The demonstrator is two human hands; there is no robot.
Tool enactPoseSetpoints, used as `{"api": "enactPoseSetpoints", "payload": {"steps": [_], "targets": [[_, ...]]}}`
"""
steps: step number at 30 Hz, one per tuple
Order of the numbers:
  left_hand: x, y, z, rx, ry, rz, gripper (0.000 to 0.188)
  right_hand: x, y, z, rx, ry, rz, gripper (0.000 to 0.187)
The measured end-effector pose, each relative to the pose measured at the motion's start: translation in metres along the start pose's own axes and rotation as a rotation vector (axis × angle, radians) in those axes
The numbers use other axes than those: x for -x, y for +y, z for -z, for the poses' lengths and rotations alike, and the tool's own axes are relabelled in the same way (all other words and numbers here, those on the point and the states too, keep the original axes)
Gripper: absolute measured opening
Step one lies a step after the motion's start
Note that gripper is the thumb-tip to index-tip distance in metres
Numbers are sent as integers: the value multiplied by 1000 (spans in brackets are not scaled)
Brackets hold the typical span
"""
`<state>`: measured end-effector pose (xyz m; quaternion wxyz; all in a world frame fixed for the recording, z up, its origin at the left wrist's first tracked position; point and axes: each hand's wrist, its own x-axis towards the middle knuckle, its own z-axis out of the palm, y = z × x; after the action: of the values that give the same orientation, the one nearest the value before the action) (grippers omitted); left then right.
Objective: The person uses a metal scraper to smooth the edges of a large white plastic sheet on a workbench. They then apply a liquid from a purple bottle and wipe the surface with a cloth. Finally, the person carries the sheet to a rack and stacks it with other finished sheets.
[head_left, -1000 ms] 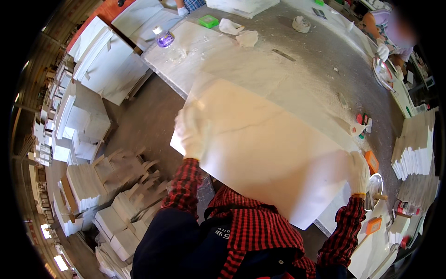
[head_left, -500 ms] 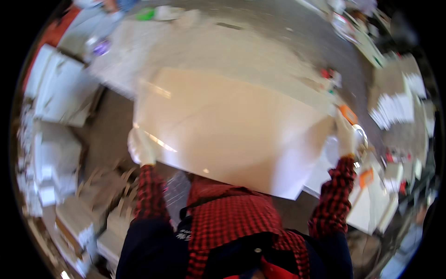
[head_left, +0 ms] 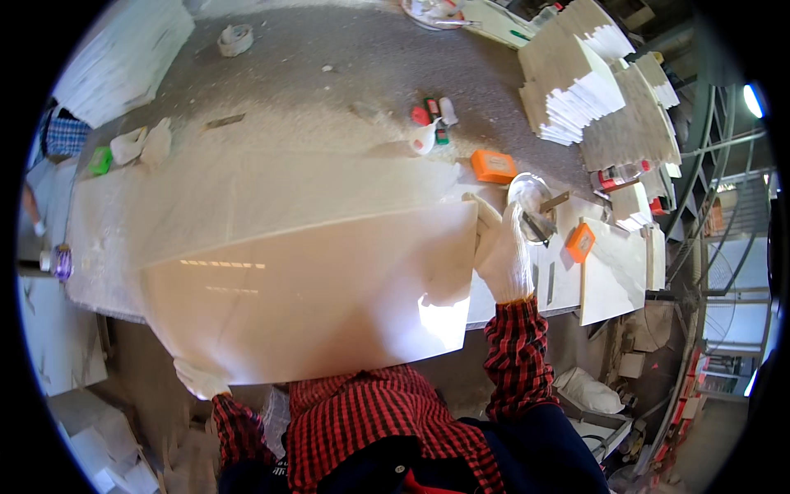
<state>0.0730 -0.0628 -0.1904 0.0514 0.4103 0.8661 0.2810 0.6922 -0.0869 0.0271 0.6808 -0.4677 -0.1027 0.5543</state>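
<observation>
A large glossy beige stone slab [head_left: 329,288] is held in front of my body, its polished face catching reflections of light. White knit gloves cover both hands. At the slab's lower left corner, my left hand [head_left: 200,379] is closed on the edge; part of its fingers is hidden by the slab. My right hand [head_left: 504,255] grips the right edge near the upper corner, higher than the left. Beyond the slab lies a dusty pale worktable [head_left: 271,177]. Just past my right hand stands a round bowl [head_left: 527,191] with flat metal scrapers in it.
Two orange boxes [head_left: 492,166] and red and green small items [head_left: 434,115] lie to the right. Stacked stone tiles [head_left: 576,82] stand at the far right, another stack [head_left: 123,58] at the far left. A purple-capped bottle [head_left: 59,262] is at the left; another person's arm [head_left: 33,206] shows there.
The view has turned to the right, so the table and its items sit farther left. The slab is now lower at its left side, with my right hand raised; both hands keep their grip.
</observation>
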Motion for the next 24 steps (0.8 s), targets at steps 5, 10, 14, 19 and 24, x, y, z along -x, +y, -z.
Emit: {"api": "enactPoseSetpoints", "payload": {"steps": [5,10,14,19,24], "targets": [[8,17,0,78,13,99,60,2,-19,-8,-51,-43,107,86],[8,57,4,297,-15,316,64,3,-25,-6,-195,-6,230,83],[10,80,6,412,0,511,69,-2,-23,5,-228,2,291,79],[6,82,5,351,-13,626,71,5,-22,-14,111,343,188,83],[9,106,9,364,-23,667,71,15,-22,-10,215,331,114,87]]}}
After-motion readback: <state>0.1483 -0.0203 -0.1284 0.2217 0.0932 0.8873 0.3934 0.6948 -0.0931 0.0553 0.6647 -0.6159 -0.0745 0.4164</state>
